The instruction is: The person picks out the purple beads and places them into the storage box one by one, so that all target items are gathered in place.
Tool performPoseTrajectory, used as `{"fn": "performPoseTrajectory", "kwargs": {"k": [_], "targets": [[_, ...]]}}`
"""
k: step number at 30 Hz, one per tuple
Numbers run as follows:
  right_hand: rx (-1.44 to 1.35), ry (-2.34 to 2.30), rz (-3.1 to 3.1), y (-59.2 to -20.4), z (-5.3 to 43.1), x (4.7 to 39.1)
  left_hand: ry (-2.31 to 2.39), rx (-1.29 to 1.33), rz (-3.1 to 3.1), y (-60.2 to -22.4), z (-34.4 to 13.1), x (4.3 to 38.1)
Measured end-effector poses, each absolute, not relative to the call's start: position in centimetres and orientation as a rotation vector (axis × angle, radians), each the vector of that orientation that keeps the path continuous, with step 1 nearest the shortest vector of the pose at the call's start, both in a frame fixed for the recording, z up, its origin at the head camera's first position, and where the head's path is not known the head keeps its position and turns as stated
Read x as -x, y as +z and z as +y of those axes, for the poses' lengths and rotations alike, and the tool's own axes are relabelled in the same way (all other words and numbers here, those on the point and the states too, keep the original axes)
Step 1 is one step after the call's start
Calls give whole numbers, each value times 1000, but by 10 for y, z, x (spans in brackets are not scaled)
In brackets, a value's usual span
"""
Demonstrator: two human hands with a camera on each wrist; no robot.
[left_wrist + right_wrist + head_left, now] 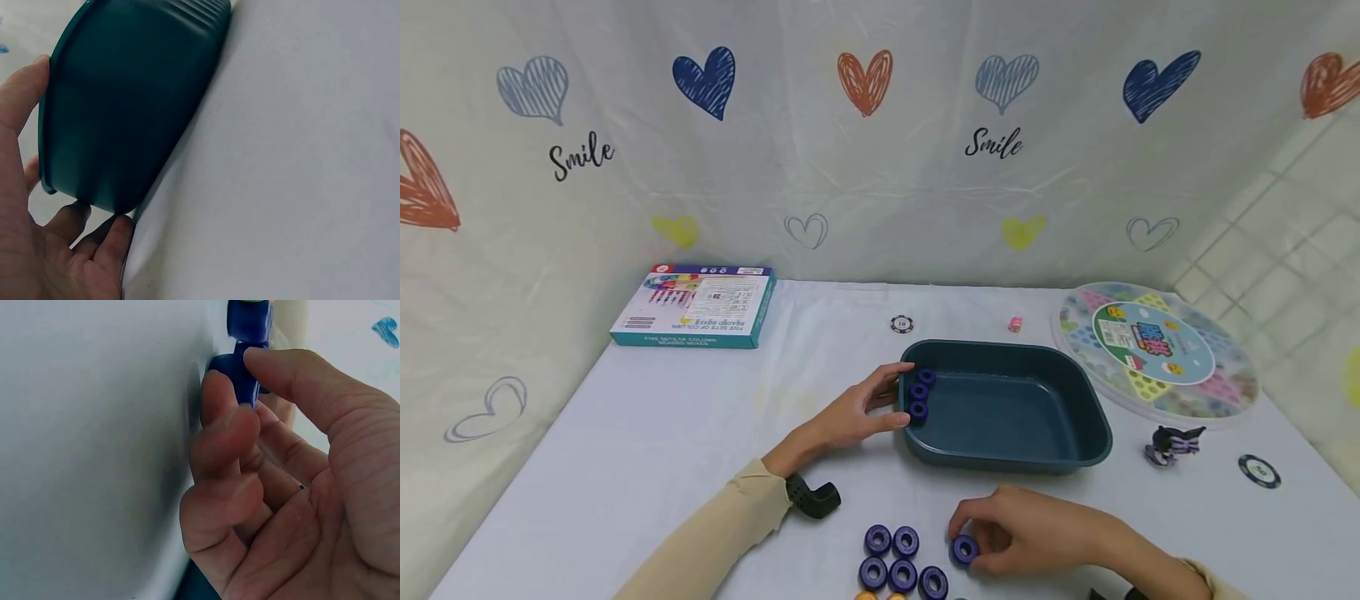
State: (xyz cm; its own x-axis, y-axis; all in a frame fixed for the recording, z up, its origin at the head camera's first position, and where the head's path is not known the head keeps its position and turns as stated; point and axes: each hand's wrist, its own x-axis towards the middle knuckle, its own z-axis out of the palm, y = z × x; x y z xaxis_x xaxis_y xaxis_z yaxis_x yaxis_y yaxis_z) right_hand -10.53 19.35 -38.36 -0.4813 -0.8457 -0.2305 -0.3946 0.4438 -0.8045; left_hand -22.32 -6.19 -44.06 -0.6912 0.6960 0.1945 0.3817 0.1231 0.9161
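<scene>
The person's left hand (857,410) grips the left end of a teal tray (1000,464), inside which 3 purple rings (925,392) line the wall. In front, the right hand (1030,532) pinches another ring (956,550) near 5 loose rings (892,577). A flat box (688,307) lies far left; a round board (1157,342) lies right.

Tub (1015,417), towards three o'clock: smooth plastic by the look, a soft sheen inside
Rings (883,574), six o'clock: smooth, lightly glossy; wood or plastic, I can't tell from here
Tablecloth (662,425): matt, finely textured up close
Box (700,304), ten o'clock: printed card, slightly shiny
Round pack (1157,350), two o'clock: clear glossy plastic, printed label
Backdrop (880,167), twelve o'clock: thin, smooth sheeting
Sleeve (715,525), seven o'clock: matt cloth
</scene>
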Motion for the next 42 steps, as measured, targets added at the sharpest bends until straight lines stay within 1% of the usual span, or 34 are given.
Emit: {"fn": "performPoseTrajectory", "kwargs": {"k": [6,10,20,27,30,36,42], "targets": [[1031,-980,2001,-388,199,109,1601,-1069,2112,-442,-62,224],[1054,-975,2005,-385,199,110,1610,-1075,2103,-441,-62,224],[1055,-949,2048,-345,200,119,1614,-1056,2114,-440,-64,223],[1055,-979,2132,-321,207,141,1614,-1059,2113,-440,-64,223],[1013,-938,2190,-316,209,154,1617,-1063,2108,-440,-65,223],[876,-846,2256,-315,212,182,1634,-1076,2080,-438,-64,222],[858,-771,2287,-321,212,207,1639,-1081,2061,-434,-63,220]]}}
